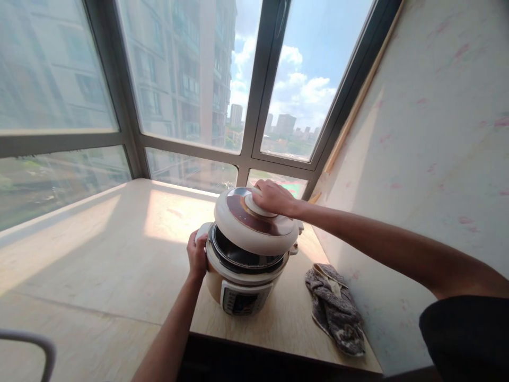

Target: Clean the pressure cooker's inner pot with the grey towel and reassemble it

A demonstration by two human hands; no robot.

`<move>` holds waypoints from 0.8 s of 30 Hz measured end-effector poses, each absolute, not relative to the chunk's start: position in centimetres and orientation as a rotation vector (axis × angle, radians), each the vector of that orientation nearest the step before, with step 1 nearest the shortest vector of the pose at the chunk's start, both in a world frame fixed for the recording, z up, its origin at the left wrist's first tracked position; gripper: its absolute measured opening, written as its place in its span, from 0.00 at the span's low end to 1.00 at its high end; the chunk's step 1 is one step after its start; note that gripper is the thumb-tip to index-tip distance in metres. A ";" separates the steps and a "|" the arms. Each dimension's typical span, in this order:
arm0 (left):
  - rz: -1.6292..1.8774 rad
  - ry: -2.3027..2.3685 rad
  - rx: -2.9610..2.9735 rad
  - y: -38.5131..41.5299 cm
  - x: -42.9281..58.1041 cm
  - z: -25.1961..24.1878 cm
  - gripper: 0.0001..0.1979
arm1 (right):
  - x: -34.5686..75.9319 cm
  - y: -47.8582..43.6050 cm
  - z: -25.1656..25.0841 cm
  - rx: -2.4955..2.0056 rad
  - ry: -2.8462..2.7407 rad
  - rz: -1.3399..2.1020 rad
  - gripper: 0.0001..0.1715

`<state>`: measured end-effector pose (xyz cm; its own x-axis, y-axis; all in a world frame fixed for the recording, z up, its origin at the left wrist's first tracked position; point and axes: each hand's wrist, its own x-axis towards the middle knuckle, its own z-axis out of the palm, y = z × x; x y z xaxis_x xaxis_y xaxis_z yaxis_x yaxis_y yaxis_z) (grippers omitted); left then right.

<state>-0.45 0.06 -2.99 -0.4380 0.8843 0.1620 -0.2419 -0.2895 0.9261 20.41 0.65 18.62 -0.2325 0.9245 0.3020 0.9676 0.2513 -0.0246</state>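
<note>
An electric pressure cooker with a control panel on its front stands on the window ledge. My right hand is closed round the knob of its white and brown lid. The lid is tilted and raised at the front and left, so the dark inner pot shows beneath it. Whether the lid's far right edge touches the cooker I cannot tell. On the left, my left hand grips the cooker's white side handle; some of its fingers are hidden behind it.
A crumpled grey-brown cloth lies on the ledge to the right of the cooker, near the papered wall. Windows with grey frames rise behind. A curved grey bar shows at the lower left.
</note>
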 end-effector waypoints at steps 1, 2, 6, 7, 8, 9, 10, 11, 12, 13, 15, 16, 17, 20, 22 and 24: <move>1.838 1.151 0.912 0.1 -0.5 -3.0 0.22 | 20.0 0.7 18.4 -1.788 -2.273 -0.230 0.19; 1.850 1.155 0.915 0.2 -0.5 -3.1 0.22 | 19.8 0.7 18.3 -1.811 -2.277 -0.215 0.20; 1.861 1.136 0.916 0.5 -0.5 -3.5 0.23 | 19.3 0.5 17.7 -1.897 -2.277 -0.157 0.23; 1.863 1.132 0.917 0.5 -0.5 -3.6 0.23 | 19.2 0.4 17.6 -1.914 -2.271 -0.153 0.23; 1.865 1.130 0.918 0.6 -0.5 -3.7 0.23 | 19.1 0.2 17.5 -1.925 -2.266 -0.154 0.22; 1.870 1.127 0.917 0.7 -0.5 -3.9 0.23 | 19.1 0.0 17.4 -1.932 -2.263 -0.155 0.22; 1.873 1.122 0.915 0.7 -0.5 -4.0 0.23 | 19.0 -0.2 17.3 -1.934 -2.262 -0.156 0.21; 1.875 1.115 0.913 0.8 -0.5 -4.1 0.23 | 18.9 -0.4 17.2 -1.933 -2.264 -0.158 0.21; 1.876 1.107 0.909 0.8 -0.5 -4.2 0.23 | 18.9 -0.6 17.1 -1.929 -2.269 -0.161 0.21; 1.876 1.098 0.906 0.9 -0.5 -4.3 0.23 | 18.8 -0.8 17.1 -1.926 -2.275 -0.166 0.21; 1.876 1.084 0.905 0.9 -0.5 -4.4 0.24 | 18.7 -1.1 16.9 -1.920 -2.287 -0.183 0.21; 1.876 1.082 0.908 1.0 -0.5 -4.5 0.24 | 18.7 -1.2 16.7 -1.916 -2.295 -0.194 0.21; 1.877 1.080 0.911 1.0 -0.5 -4.6 0.24 | 18.7 -1.3 16.6 -1.912 -2.304 -0.204 0.21; 1.879 1.074 0.925 1.1 -0.5 -4.8 0.23 | 18.7 -1.6 16.2 -1.896 -2.327 -0.223 0.21; 1.882 1.067 0.922 1.1 -0.5 -4.9 0.23 | 18.6 -1.8 16.0 -1.892 -2.346 -0.222 0.21; 1.884 1.067 0.919 1.1 -0.5 -4.9 0.23 | 18.6 -1.9 15.8 -1.893 -2.370 -0.216 0.21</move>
<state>-0.53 1.08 -4.88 -0.4439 0.8709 0.2109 -0.2667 -0.3531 0.8968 18.57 -1.92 15.75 -0.2221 0.9607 0.1666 0.9750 0.2171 0.0475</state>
